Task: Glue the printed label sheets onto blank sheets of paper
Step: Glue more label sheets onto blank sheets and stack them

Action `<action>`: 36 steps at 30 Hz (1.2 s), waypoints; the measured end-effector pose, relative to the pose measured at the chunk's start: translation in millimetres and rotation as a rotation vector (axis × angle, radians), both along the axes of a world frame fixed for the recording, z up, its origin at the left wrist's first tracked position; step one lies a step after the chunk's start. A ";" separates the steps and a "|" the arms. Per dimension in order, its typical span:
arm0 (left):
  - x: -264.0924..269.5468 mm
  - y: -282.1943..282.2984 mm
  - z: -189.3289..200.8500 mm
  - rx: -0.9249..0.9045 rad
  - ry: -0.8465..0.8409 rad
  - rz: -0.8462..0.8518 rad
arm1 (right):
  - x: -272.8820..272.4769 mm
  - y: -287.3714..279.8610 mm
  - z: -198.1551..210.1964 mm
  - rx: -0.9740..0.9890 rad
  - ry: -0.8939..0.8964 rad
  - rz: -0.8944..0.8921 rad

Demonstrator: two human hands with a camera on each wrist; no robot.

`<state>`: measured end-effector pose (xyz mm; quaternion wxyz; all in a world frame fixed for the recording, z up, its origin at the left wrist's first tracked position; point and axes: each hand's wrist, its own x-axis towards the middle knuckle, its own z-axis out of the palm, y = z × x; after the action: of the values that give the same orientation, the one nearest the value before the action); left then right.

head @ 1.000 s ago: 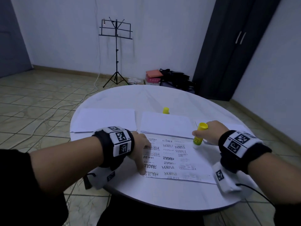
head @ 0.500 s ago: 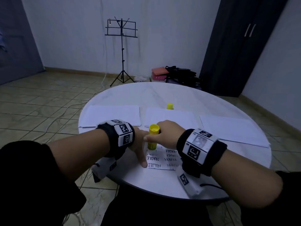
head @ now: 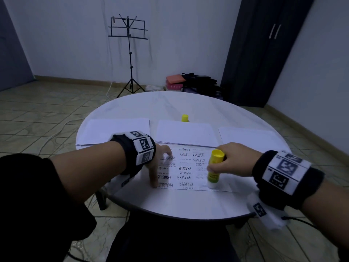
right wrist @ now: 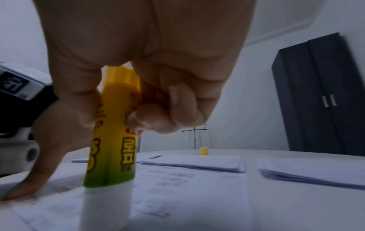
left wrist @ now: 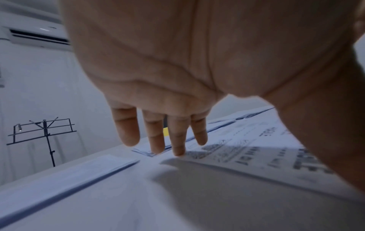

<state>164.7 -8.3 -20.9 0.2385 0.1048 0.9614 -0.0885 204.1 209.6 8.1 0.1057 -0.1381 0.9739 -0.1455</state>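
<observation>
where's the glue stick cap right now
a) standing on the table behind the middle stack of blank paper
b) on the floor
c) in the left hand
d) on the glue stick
a: the yellow cap stands on the table just beyond the middle stack of blank paper, while the right hand holds the uncapped glue stick.

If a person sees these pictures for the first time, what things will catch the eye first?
The yellow glue stick, gripped by the right hand, stands tip-down on the printed label sheet at the table's near edge. The left hand presses that sheet's left side with straight fingers. Behind the table, a black music stand stands against the pale wall.
</observation>
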 end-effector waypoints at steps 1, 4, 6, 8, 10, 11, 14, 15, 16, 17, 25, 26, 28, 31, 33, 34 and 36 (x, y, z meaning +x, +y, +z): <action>-0.5 1.0 0.4 -0.009 -0.009 -0.018 | -1.7 8.5 1.7 0.002 -0.025 -0.032; -3.0 1.9 0.5 -0.042 -0.014 -0.055 | -13.1 24.1 3.7 -0.076 -0.083 -0.141; -4.0 1.4 0.6 -0.043 -0.016 -0.057 | -25.3 27.1 2.2 -0.146 -0.036 -0.206; -3.7 0.5 0.3 -0.028 -0.016 -0.051 | -35.4 26.4 0.3 -0.142 0.019 -0.253; -3.1 0.3 -1.2 -0.012 -0.012 -0.041 | -40.2 24.7 -1.0 -0.090 0.028 -0.270; -3.3 0.4 -2.0 -0.008 -0.010 -0.036 | -41.0 24.1 -1.2 -0.075 0.019 -0.270; -4.1 0.1 -2.8 -0.003 -0.014 -0.024 | -36.1 26.3 -0.6 -0.098 -0.050 -0.255; -4.4 -0.5 -2.6 -0.003 -0.012 -0.023 | -31.4 27.7 0.6 -0.093 -0.078 -0.237; -4.8 -0.7 -2.6 -0.002 -0.009 -0.022 | -26.1 29.5 2.2 -0.082 -0.109 -0.219; -4.7 -1.1 -2.8 -0.002 -0.006 -0.022 | -20.3 31.4 4.0 -0.067 -0.145 -0.203; 0.0 -6.1 -8.7 0.002 0.048 0.016 | -15.7 62.9 3.4 -0.337 -0.155 -0.291; 1.0 -7.3 -9.7 0.018 0.058 0.024 | -20.2 65.3 -0.2 -0.391 -0.122 -0.345; 2.9 -8.7 -10.8 0.048 0.075 0.043 | -28.0 66.6 -8.2 -0.482 -0.094 -0.418; 4.7 -10.2 -11.8 0.066 0.098 0.045 | -36.4 62.3 -18.5 -0.507 -0.085 -0.453; 5.7 -11.6 -12.6 0.065 0.113 0.022 | -41.4 60.0 -23.8 -0.482 -0.056 -0.487; 6.1 -12.8 -12.9 0.071 0.116 0.010 | -43.6 59.4 -25.8 -0.462 -0.052 -0.507; 7.3 -15.9 -13.3 0.087 0.115 -0.005 | -46.4 57.6 -28.5 -0.378 -0.081 -0.544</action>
<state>172.0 -24.2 -34.1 0.1781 0.1123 0.9761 -0.0532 157.7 267.2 -20.4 0.0740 0.1155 0.9259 -0.3521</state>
